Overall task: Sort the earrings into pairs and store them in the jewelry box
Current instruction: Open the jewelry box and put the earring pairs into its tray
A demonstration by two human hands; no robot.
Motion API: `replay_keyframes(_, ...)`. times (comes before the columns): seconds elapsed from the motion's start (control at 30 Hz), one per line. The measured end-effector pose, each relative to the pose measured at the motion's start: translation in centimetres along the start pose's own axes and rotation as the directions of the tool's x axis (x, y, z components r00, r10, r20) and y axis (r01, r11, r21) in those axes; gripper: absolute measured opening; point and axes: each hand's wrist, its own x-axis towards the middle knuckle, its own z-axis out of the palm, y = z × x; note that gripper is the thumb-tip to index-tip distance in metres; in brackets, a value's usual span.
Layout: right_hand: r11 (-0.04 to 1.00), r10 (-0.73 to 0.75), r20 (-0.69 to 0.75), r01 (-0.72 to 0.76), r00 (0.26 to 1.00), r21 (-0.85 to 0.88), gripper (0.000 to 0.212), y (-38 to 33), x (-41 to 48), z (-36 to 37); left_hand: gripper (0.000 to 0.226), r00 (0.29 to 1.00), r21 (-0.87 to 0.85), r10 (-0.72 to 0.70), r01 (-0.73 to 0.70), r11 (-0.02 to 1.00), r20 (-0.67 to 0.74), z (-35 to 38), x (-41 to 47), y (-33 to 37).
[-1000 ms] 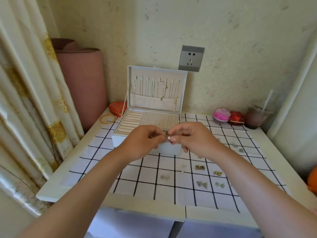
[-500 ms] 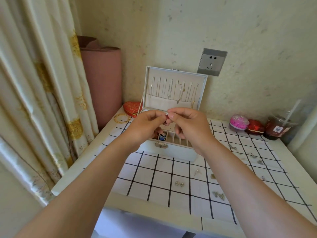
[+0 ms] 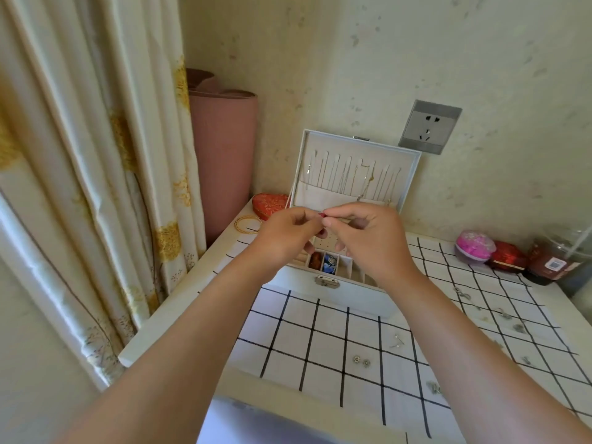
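The white jewelry box (image 3: 339, 294) stands open at the back of the table, its lid upright with chains hanging inside. My left hand (image 3: 285, 237) and my right hand (image 3: 368, 238) meet above the box, fingertips together, pinching a tiny earring (image 3: 322, 215) between them. Small compartments at the box front hold red and blue items (image 3: 323, 262). Loose earrings lie on the grid cloth (image 3: 307, 341): a stud pair (image 3: 361, 361), a thin pair (image 3: 397, 341) and several more at the right (image 3: 501, 312).
A curtain (image 3: 96, 187) hangs at the left beside a pink roll (image 3: 224, 155). A red heart box (image 3: 269, 205) and gold bangles (image 3: 248, 223) lie left of the jewelry box. A pink ball (image 3: 474, 246), a red case (image 3: 507, 260) and a drink cup (image 3: 557, 261) stand at the back right.
The view has shifted left and closer to the box. Both hands have risen from in front of the box to above it, still pinching the earring together.
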Motion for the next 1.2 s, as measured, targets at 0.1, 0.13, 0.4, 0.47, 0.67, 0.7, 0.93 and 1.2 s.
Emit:
replay_keyframes(0.1, 0.998, -0.029, -0.006, 0.029, 1.0, -0.062, 0.016, -0.3, 0.4, 0.5, 0.012, 0.998, -0.039, 0.031, -0.034, 0.999, -0.058, -0.3, 0.5, 0.1)
replay_keyframes(0.13, 0.997, -0.028, 0.002, 0.028, 1.0, -0.077, 0.013, -0.3, 0.6, 0.7, 0.014, 0.997, -0.037, 0.041, -0.044, 0.998, -0.069, -0.5, 0.6, 0.2)
replay_keyframes(0.4, 0.992, 0.084, 0.199, -0.064, 0.976, -0.106, 0.02, 0.0, 2.6, 1.6, 0.021, 0.994, -0.073, -0.047, 0.04, 0.997, -0.097, -2.5, 1.3, -0.9)
replay_keyframes(0.47, 0.994, 0.104, 0.202, -0.098, 0.974, -0.04, 0.017, -0.1, 3.0, 2.0, 0.022, 0.993, -0.113, -0.072, 0.062, 0.992, -0.089, -2.7, 1.5, -0.9)
replay_keyframes(0.67, 0.971, 0.235, 0.118, -0.238, 0.965, 0.008, 0.015, 1.3, 4.6, 1.8, 0.021, 0.976, -0.156, -0.175, 0.154, 0.976, -0.128, -2.7, 1.9, -1.2)
replay_keyframes(0.7, 0.97, 0.23, 0.093, -0.22, 0.969, -0.106, 0.014, 2.1, 4.8, 1.5, 0.021, 0.968, -0.142, -0.206, 0.186, 0.972, -0.141, -2.8, 2.1, -1.3)
replay_keyframes(0.93, 0.834, 0.183, 0.21, -0.039, 0.96, -0.55, 0.01, 5.0, 3.8, 1.2, 0.031, 0.975, -0.025, -0.214, 0.213, 0.977, -0.057, -2.5, 2.2, -1.0)
replay_keyframes(1.2, 0.818, 0.091, 0.272, 0.084, 0.958, -0.569, 0.006, 4.5, 3.7, 1.7, 0.025, 0.992, 0.03, -0.113, 0.115, 0.993, -0.055, -2.6, 1.8, -1.9)
